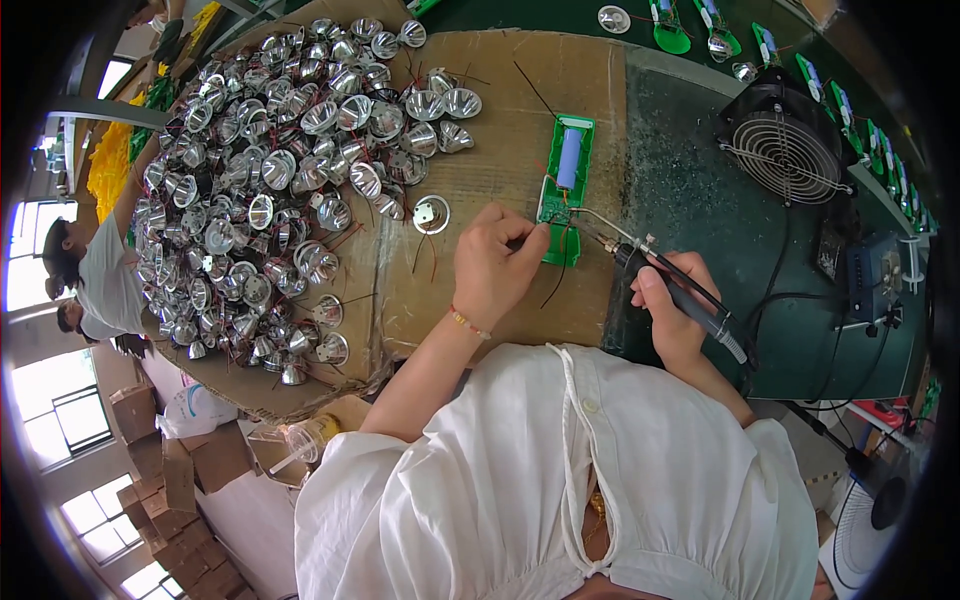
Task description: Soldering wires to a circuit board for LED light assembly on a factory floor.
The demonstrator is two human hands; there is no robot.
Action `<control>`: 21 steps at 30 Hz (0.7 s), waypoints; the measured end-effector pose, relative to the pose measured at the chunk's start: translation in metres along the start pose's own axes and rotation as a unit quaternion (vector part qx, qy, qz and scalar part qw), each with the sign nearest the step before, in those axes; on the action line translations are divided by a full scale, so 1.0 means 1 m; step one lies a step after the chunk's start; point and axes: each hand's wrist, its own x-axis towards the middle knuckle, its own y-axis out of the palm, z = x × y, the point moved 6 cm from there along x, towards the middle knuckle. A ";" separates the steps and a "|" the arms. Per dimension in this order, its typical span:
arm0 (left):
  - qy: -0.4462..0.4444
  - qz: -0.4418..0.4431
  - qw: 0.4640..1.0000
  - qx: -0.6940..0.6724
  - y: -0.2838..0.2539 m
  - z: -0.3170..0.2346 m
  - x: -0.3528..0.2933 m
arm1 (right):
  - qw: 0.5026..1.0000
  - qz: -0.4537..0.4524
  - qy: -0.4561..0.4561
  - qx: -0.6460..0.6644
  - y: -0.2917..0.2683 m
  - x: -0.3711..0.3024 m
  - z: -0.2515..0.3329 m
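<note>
A green plastic housing [582, 150] lies on the cardboard in front of me, with a purple cylindrical battery [570, 158] in its far half. Below the battery sits a small circuit board [553, 212] with thin wires. My right hand [678, 300] grips a soldering iron [680, 295], its tip and a thin metal tube beside it pointing at the board. At the board's left edge my left hand [500, 258] is closed, thumb and forefinger pinched together; whatever lies between them is too small to make out. One reflector cup [432, 214] with wires rests left of that hand.
A large heap of silvery reflector cups [270, 170] covers the cardboard [480, 80] on the left. A black fan with a wire grille [785, 155] stands at right, near a blue-black box [873, 275] with cables. More green housings [670, 28] line the far edge. Other people [95, 270] are at left.
</note>
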 end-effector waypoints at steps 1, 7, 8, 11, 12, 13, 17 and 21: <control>0.002 -0.002 1.000 -0.001 0.000 0.000 0.000 | 1.000 0.001 0.000 0.000 0.000 0.000 0.000; -0.001 -0.011 1.000 -0.019 0.000 0.000 -0.002 | 1.000 -0.001 0.016 0.009 0.004 0.004 0.002; -0.003 -0.017 1.000 -0.021 0.000 0.000 -0.002 | 0.999 -0.002 0.029 0.013 0.005 0.006 0.000; 0.001 -0.013 1.000 -0.016 0.001 0.001 -0.001 | 0.998 -0.011 0.056 0.034 0.006 0.008 0.000; 0.000 -0.013 1.000 -0.017 0.001 0.001 -0.001 | 0.996 -0.021 0.071 0.049 0.005 0.008 -0.001; -0.002 -0.010 1.000 -0.016 0.001 0.000 -0.001 | 0.996 -0.020 0.072 0.049 0.005 0.008 -0.001; -0.011 -0.002 1.000 -0.025 0.001 0.003 -0.001 | 0.991 -0.017 0.116 0.067 0.005 0.011 -0.008; -0.012 -0.007 0.999 -0.030 0.001 0.004 -0.001 | 0.989 -0.014 0.131 0.068 0.006 0.011 -0.008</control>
